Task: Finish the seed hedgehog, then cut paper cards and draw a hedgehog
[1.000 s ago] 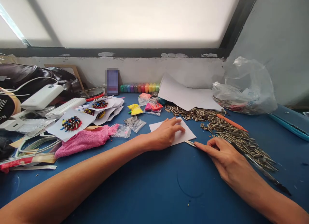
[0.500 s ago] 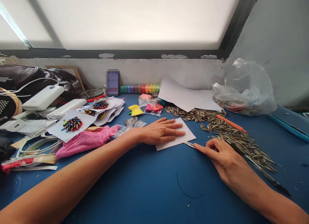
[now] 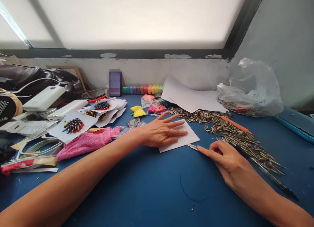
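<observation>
- My left hand lies flat, fingers spread wide, over the left part of a small piece of white paper. That paper is on the blue counter in front of me; I take it as the centre of the clock, with twelve pointing away from me.
- My right hand, at four o'clock, is narrowed in a pinch around a slim blade, index finger stretched along it. The tip points at the paper's near edge; whether it touches or sits just beside it, I can't tell.
- On this piece, the part not covered by my hand is plain white: no seeds and no colour. I'd judge it at an early stage. It may be folded double, and I can't make out how far any cut runs.
- Done, by the look of it: a decorated card at nine o'clock, with seeds set on red, and a pile of more decorated papers just past nine.
- Left over: larger white sheets at twelve, loose striped seeds sweeping from one round to four, and a clear plastic bag at two.
- Colour lies to hand too: a row of coloured blocks at eleven and a yellow packet at ten.
</observation>
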`<state>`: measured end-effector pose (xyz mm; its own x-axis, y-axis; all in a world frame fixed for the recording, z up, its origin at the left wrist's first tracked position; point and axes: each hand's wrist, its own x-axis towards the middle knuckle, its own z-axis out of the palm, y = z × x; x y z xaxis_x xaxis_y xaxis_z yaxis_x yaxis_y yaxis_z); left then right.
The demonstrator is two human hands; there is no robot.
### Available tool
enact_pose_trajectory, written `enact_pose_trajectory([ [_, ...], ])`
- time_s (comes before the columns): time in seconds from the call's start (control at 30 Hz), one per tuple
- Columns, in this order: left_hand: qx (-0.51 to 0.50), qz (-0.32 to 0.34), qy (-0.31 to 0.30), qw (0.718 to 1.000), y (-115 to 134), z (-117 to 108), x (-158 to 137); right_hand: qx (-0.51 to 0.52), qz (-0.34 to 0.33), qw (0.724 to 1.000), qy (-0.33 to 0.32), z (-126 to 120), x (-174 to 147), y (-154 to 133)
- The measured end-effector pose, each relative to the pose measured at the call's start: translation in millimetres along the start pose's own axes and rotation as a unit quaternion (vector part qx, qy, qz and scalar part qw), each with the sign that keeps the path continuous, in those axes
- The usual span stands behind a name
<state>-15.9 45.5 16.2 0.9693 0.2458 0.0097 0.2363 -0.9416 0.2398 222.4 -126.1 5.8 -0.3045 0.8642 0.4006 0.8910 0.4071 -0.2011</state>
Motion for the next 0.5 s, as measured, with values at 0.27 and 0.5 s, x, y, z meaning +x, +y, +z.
enact_pose_trajectory([
  [0.27, -0.04, -0.002, -0.026, 0.999, 2.5, 2.1, -0.3, -0.008, -0.004, 1.0, 0.002, 0.2, -1.4, 1.4],
  [0.5, -0.02, 0.007, -0.021, 1.0, 3.1, 2.1, 3.1, -0.018, -0.016, 1.0, 0.0, -1.1, 0.3, -1.2],
])
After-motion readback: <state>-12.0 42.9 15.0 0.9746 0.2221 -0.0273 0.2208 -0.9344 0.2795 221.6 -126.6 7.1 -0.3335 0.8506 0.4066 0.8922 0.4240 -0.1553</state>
